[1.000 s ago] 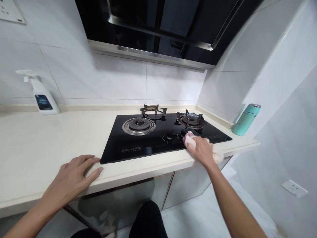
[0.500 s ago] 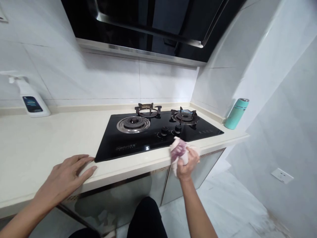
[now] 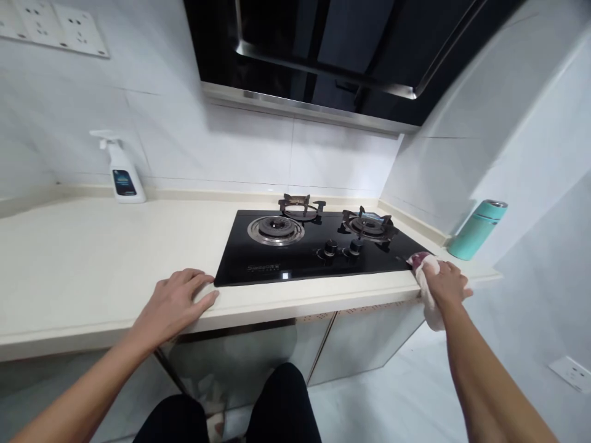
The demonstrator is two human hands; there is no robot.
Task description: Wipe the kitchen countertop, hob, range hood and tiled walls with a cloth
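My right hand (image 3: 443, 286) grips a crumpled white cloth with pink staining (image 3: 427, 289), pressing it on the counter's front edge by the right front corner of the black glass gas hob (image 3: 286, 271). The cloth hangs over the edge below my fingers. My left hand (image 3: 178, 306) rests flat with its fingers apart on the cream countertop (image 3: 106, 246), close to the hob's front left corner. The hob has two burners with iron pan supports (image 3: 368, 224) and two black knobs (image 3: 342, 248).
A white spray bottle (image 3: 122, 172) stands at the back of the counter, and a teal flask (image 3: 477, 229) lies tilted at the right end. A black range hood (image 3: 323, 55) hangs above the hob. Cabinet doors (image 3: 369, 344) sit below the counter.
My right hand has moved right along the counter's front edge with the cloth, from in front of the knobs to the hob's right corner. My left hand stays on the edge.
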